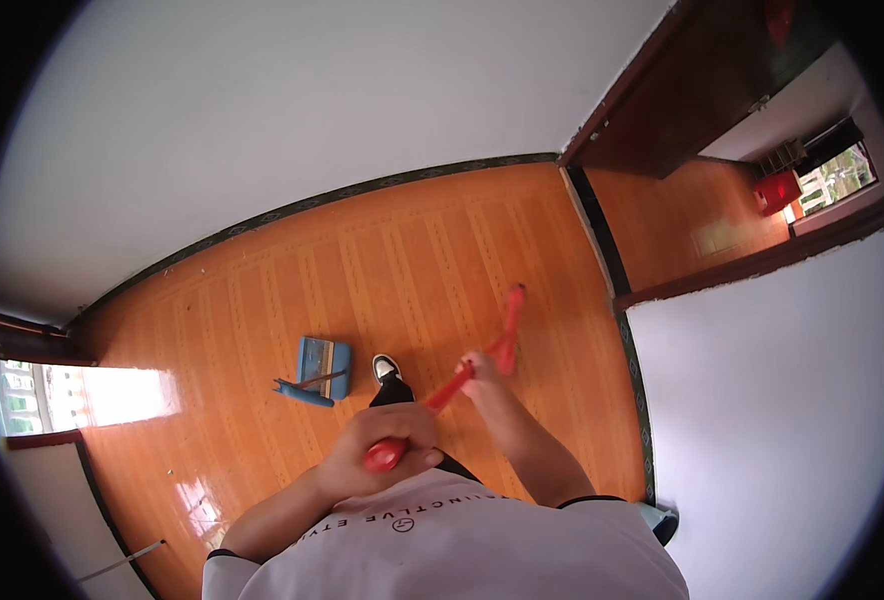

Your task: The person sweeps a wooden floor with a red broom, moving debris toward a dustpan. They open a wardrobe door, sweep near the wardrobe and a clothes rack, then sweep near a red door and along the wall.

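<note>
A red broom [451, 391] runs slantwise in front of my body, with both hands on it. My left hand [382, 442] is wrapped around the rounded end of the handle, close to my shirt. Farther down the stick, my right hand [481, 376] grips it near the red broom head [513, 330]. That head is slightly blurred and seen nearly edge-on over the floor; whether it touches is not plain. Left of my shoe [387, 367] stands a blue dustpan [342, 371] with a row of comb teeth and an upright handle ending in a blue grip.
Orange wood-patterned floor [397, 277] meets a white wall [299, 97] along a dark patterned border. At the right, a brown door [659, 105] stands open beyond a dark threshold [599, 229]. A red container [777, 193] sits in that room. A whitish rod [123, 561] is at lower left.
</note>
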